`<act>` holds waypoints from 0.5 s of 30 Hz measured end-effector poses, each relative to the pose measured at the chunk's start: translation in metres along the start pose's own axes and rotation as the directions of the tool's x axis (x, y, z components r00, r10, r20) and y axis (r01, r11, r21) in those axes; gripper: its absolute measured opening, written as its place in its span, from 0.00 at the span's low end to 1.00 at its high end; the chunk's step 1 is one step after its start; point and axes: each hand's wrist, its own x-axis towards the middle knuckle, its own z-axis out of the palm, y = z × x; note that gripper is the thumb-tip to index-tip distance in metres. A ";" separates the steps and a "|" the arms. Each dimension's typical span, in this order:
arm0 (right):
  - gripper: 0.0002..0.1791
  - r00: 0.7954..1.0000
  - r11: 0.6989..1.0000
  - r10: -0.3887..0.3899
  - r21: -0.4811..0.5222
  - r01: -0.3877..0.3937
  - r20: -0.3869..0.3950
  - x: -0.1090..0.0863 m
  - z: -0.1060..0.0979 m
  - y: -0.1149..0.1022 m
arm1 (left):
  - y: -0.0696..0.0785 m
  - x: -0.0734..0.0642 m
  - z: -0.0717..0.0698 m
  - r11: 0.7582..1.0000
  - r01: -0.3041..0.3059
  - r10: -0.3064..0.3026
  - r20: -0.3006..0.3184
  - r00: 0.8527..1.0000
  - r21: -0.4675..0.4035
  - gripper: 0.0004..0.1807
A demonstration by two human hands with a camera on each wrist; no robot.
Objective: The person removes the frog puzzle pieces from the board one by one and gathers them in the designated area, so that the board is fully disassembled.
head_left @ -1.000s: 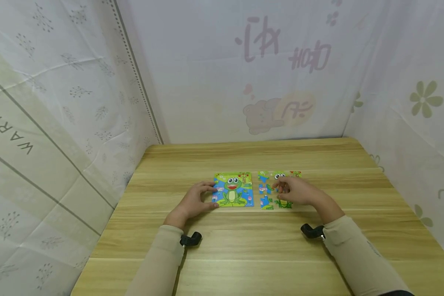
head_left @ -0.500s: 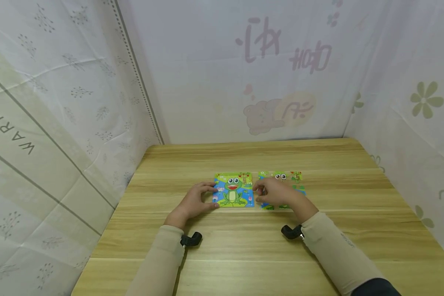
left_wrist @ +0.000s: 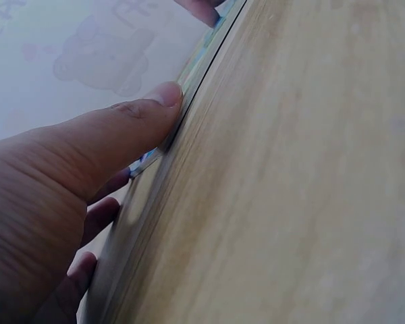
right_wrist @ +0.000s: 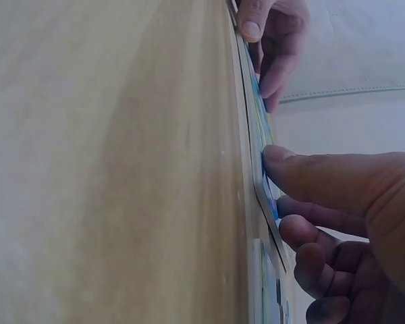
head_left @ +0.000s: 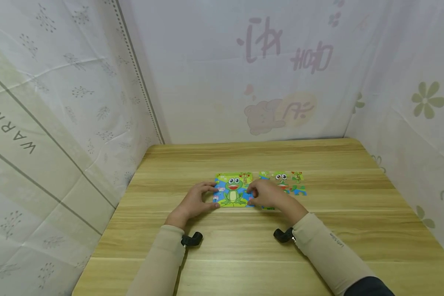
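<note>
A square frog puzzle board (head_left: 232,196) lies on the table, its picture a green frog on blue and green. My left hand (head_left: 193,201) holds its left side, thumb at the near corner and fingers farther up. At the right side, my right hand (head_left: 271,194) grips the board with thumb and index finger. In the right wrist view the right thumb (right_wrist: 324,175) presses the board's edge while the other fingers curl beside it. Loose jigsaw pieces (head_left: 299,190) with matching frog parts lie right of the board, several of them partly hidden under my right hand.
The wooden table (head_left: 237,255) runs up to a pale printed cloth (head_left: 192,82) at the back. More printed cloth hangs along the left and right sides. A black wrist camera mount (head_left: 191,239) sits on the left sleeve, and another (head_left: 283,235) on the right.
My right hand has moved left from over the loose jigsaw pieces to the right side of the puzzle board, uncovering pieces at the right. My left hand stays put.
</note>
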 end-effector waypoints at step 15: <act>0.19 1.000 0.997 0.026 0.068 -0.026 -0.003 0.000 0.002 0.001 | 0.002 0.000 -0.001 1.000 0.006 -0.006 0.000 1.000 -0.009 0.31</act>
